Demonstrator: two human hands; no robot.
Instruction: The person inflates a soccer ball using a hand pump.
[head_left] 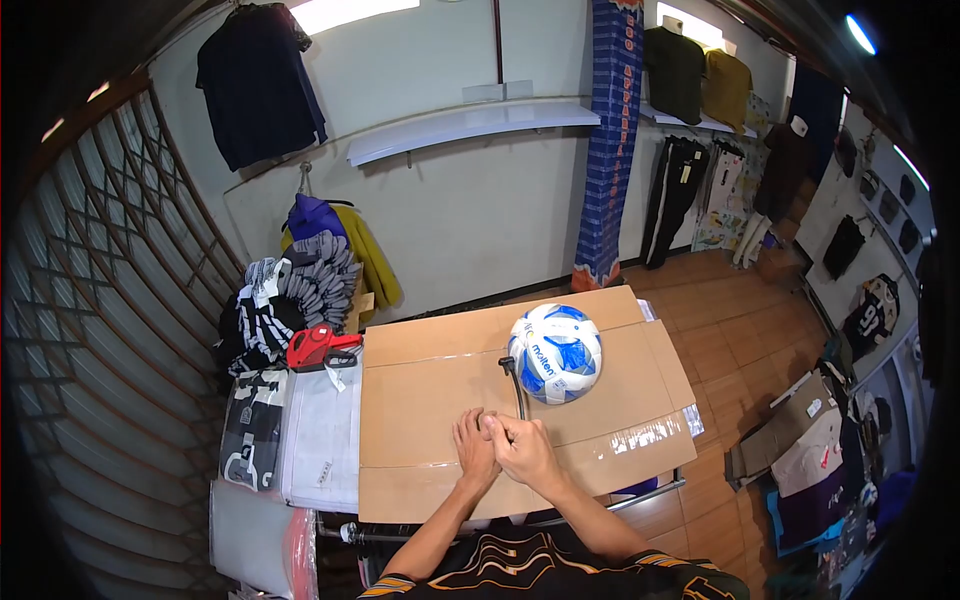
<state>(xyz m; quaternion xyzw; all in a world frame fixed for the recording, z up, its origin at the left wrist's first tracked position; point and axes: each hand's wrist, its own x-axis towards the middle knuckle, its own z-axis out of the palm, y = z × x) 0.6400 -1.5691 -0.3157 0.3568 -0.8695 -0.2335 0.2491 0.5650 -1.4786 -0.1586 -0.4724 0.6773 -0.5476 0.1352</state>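
A white and blue football (556,354) marked "molten" rests on a flat sheet of cardboard (420,400). Just left of it, a black hose (518,388) with a dark angled head at its upper end runs down to my right hand (528,455). That hand is closed in a fist around the hose's lower end. My left hand (475,445) lies close against it on the left, its fingers stretched out over the cardboard and its thumb side at the right hand's knuckles. What lies between the two hands is hidden.
A red and black tape dispenser (322,348) sits left of the cardboard, near piled patterned clothes (310,285). Packed garments (253,430) lie on the table's left end. A folding metal gate (110,300) stands at far left, a white shelf (470,130) on the wall ahead.
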